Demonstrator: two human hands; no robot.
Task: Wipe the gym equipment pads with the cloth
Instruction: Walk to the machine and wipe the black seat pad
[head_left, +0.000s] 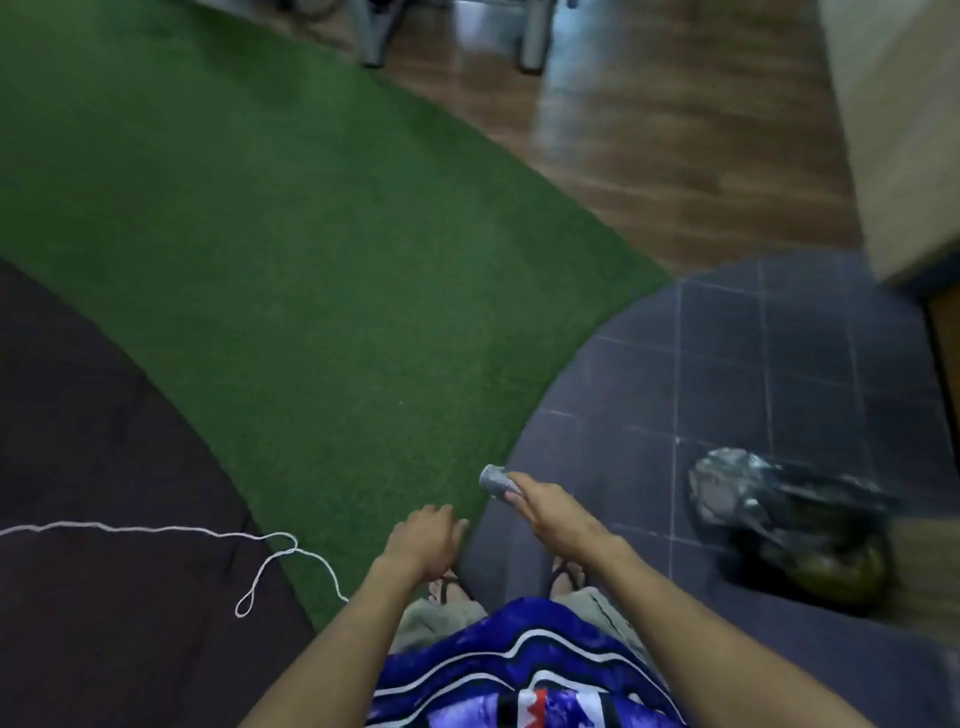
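Note:
My right hand (558, 512) is held out low in front of me and grips a small grey speckled cloth (497, 482), bunched up and sticking out past the fingers. My left hand (428, 535) hangs beside it with the fingers loosely curled and nothing in it. Both hands are over the floor, above my feet in sandals. No gym equipment pad shows in this view.
A green turf strip (291, 270) curves across the floor between dark matting (104, 519) and grey tiles (727, 374). A white cord (249, 540) lies on the mat at left. A crumpled plastic-wrapped bag (779, 509) sits on the tiles at right. Metal equipment legs (374, 36) stand on wood flooring far ahead.

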